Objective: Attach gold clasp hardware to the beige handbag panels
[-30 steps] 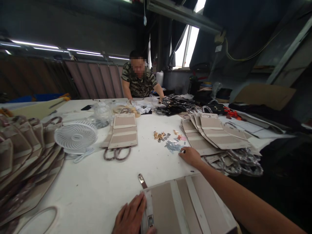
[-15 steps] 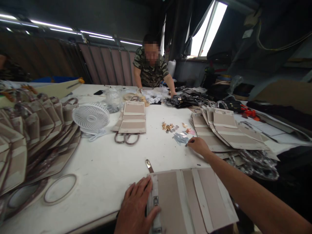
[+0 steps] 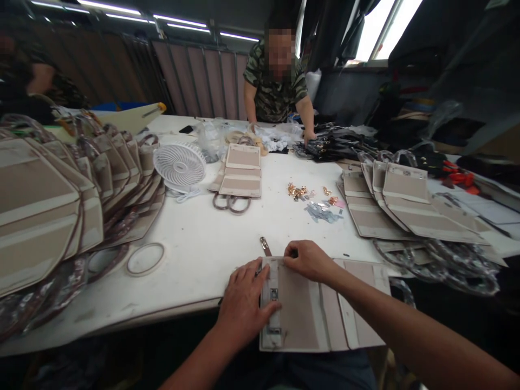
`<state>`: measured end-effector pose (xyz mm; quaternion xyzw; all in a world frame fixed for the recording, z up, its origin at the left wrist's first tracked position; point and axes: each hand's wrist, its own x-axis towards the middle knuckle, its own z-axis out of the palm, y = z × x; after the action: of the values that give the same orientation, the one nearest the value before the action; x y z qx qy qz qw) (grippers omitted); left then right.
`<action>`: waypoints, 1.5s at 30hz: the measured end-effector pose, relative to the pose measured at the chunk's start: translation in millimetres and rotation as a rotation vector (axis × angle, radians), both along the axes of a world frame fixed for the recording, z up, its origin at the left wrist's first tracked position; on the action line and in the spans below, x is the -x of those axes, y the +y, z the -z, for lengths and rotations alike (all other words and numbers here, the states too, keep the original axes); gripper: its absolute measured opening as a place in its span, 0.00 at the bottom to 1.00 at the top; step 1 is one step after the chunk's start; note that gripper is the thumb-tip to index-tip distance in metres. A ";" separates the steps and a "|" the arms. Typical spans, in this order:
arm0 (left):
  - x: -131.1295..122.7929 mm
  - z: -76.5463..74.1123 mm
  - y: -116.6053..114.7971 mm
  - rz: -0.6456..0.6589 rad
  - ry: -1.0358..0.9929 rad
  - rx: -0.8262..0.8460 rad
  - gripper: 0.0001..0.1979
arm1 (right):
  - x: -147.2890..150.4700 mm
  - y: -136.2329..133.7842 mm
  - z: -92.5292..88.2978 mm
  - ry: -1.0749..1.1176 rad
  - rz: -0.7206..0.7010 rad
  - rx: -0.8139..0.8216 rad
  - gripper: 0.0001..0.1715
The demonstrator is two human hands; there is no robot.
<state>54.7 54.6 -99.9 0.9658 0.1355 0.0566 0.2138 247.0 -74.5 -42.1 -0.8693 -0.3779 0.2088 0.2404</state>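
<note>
A flat beige bag panel (image 3: pixel 309 314) with white stripes lies at the near table edge, overhanging it. My left hand (image 3: pixel 244 303) rests on its left end, fingers spread, thumb beside a small metal fitting (image 3: pixel 274 294) on the white strip. My right hand (image 3: pixel 306 259) is at the panel's top edge with fingers curled in a pinch; what it holds is too small to make out. A brown strap tab (image 3: pixel 265 246) sticks out just above the panel.
Small gold and silver hardware pieces (image 3: pixel 314 201) lie mid-table. Stacks of beige panels sit at right (image 3: pixel 390 206), centre (image 3: pixel 241 173) and left (image 3: pixel 60 184). A white fan (image 3: pixel 179 165) and a ring (image 3: pixel 145 259) lie left. A person in camouflage (image 3: pixel 276 86) works opposite.
My right hand has drawn back from the hardware pile to the top edge of the near panel. The view has tipped downward and the panel now sits between both hands.
</note>
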 end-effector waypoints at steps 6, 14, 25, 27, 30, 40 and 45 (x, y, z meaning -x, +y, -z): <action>0.2 1.4 -1.3 -0.007 -0.018 0.010 0.39 | -7.3 -14.3 0.8 0.040 -0.043 0.118 0.07; -1.2 -5.6 -3.3 -0.024 0.010 0.021 0.41 | 3.1 9.3 4.1 0.390 -0.069 0.013 0.12; -0.4 -0.6 -2.8 -0.014 0.010 0.027 0.43 | 3.7 21.0 5.5 0.265 -0.034 0.142 0.06; -0.4 0.4 -2.7 -0.013 0.002 0.025 0.42 | 6.3 22.2 6.6 0.219 -0.030 0.128 0.05; 0.1 -0.2 -2.7 -0.016 -0.011 0.025 0.41 | 11.6 20.9 9.9 0.105 -0.050 0.079 0.04; 2.5 -4.3 -3.1 -0.033 0.001 0.078 0.42 | 31.6 6.0 25.9 -0.143 -0.115 0.026 0.07; 11.1 5.2 -0.9 -0.012 -0.033 0.192 0.46 | 37.7 -3.2 55.5 -0.115 -0.115 -0.018 0.06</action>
<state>43.6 53.7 -105.1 0.9389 0.1428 0.0604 0.3074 209.3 -77.6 -97.6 -0.8545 -0.4424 0.1685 0.2138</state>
